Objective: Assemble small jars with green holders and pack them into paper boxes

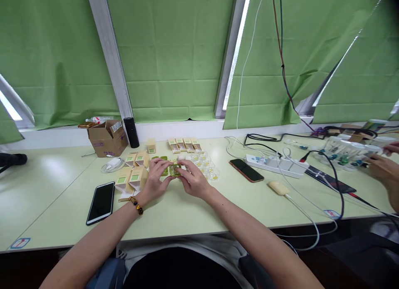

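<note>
Between both hands is a small green square case (175,169), held just above the table. My left hand (157,175) pinches its left side, with a beaded bracelet on the wrist. From the right, my right hand (193,180) grips the same case with thumb and fingers. Behind the left fingers lie more green pieces (163,158), partly hidden. Clear round plastic pieces with yellow centres (207,165) are grouped to the right of my hands. Several cream boxes with green windows (134,179) stand left of my left hand, and a row of similar boxes (185,145) is at the back.
A phone (100,203) lies at left, another phone (246,170) at right. Behind are a cardboard box (108,139), black cylinder (131,132) and white charger (112,164). A power strip (276,166) with cables lies at right, near another person's hands (383,170) and clear cups (344,151).
</note>
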The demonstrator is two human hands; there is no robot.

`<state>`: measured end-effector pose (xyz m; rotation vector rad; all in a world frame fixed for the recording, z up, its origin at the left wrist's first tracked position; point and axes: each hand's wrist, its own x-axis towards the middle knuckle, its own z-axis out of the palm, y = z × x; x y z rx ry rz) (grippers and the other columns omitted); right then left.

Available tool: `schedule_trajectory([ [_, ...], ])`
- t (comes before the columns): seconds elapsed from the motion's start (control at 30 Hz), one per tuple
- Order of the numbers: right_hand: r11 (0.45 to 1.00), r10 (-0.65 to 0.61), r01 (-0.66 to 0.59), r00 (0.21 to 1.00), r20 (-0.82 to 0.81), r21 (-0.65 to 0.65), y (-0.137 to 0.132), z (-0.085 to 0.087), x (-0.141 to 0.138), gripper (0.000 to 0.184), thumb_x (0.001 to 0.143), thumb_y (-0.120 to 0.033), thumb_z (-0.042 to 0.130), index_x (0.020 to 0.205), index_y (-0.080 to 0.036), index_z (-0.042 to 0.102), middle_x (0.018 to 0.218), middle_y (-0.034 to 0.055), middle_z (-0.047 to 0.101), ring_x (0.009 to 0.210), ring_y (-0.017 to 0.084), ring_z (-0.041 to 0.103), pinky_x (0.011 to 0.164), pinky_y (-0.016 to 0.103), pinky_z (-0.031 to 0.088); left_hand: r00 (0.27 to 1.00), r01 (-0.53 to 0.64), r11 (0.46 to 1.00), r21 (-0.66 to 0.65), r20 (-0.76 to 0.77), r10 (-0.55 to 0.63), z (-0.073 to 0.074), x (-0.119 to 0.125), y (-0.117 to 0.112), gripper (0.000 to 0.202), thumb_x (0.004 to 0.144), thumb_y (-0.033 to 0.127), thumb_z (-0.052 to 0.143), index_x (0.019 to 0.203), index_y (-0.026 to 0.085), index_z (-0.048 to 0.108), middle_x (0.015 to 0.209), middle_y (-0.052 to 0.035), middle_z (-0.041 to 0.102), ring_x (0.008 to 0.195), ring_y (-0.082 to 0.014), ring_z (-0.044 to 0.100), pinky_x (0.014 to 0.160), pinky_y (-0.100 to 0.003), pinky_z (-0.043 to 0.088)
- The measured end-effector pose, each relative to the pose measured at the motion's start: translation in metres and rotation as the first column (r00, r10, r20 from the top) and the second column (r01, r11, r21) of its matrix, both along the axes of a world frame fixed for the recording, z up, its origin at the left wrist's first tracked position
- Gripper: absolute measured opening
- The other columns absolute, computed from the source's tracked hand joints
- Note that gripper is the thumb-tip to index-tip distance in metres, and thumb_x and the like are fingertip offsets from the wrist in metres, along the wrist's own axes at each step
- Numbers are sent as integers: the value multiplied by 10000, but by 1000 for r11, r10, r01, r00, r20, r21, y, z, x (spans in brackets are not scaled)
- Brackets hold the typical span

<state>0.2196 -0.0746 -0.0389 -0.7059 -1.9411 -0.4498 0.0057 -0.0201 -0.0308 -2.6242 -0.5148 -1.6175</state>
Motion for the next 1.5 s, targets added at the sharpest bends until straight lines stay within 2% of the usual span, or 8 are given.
schedule_trajectory([
  [0.3,1000,4,-4,1000,13,24,-1,2,-1,353,1031,-158,544,1366,-223,634,1343,211,620,1259,339,632,956,548,629,1000,9,1000,11,15,-9,0,0,-1,410,964,274,729,1362,226,644,1218,-123,714,1206,-317,562,1044,-538,519],
  [0.47,1000,-1,2,1000,-30,21,0,0,-1,317,1023,-168,573,1317,-251,657,1335,186,638,1253,321,647,981,539,628,999,32,999,11,20,-32,1,0,0,422,963,264,733,1371,228,635,1234,-123,710,1211,-310,556,1051,-537,516],
  [0.67,999,-3,4,1000,-24,50,-1,1,-1,278,1016,-150,569,1252,-258,669,1337,189,636,1225,316,659,927,517,640,1000,23,1000,-1,20,-23,2,0,-2,419,965,292,731,1369,233,636,1232,-127,713,1212,-322,563,1047,-560,519],
  [0.87,1000,-14,15,1000,-26,6,-3,1,-1,287,1022,-172,566,1271,-266,674,1343,187,640,1245,328,659,940,543,640,1000,8,1000,-12,22,-8,2,0,-3,407,965,319,735,1354,231,652,1222,-126,718,1207,-327,570,1045,-566,520],
  [1.1,999,19,-19,1000,3,49,-1,1,-2,328,1034,-139,518,1322,-238,642,1378,206,609,1302,339,618,976,571,628,999,10,1000,7,32,-10,1,0,-2,411,960,294,748,1354,235,650,1218,-115,723,1205,-313,562,1041,-539,522],
  [1.27,1000,10,-9,1000,-17,20,2,-2,-1,318,1035,-165,546,1319,-260,654,1363,186,624,1261,325,640,949,541,639,1000,-13,1000,-7,13,13,0,-1,0,400,965,332,737,1344,228,661,1214,-124,722,1207,-325,577,1046,-559,524],
  [1.5,1000,9,-9,1000,-9,15,1,-2,-1,362,1035,-154,532,1369,-246,635,1374,198,611,1300,335,626,990,563,628,1000,-5,1000,-15,24,5,-1,0,0,399,967,350,739,1341,229,668,1208,-126,724,1205,-323,572,1050,-561,518],
])
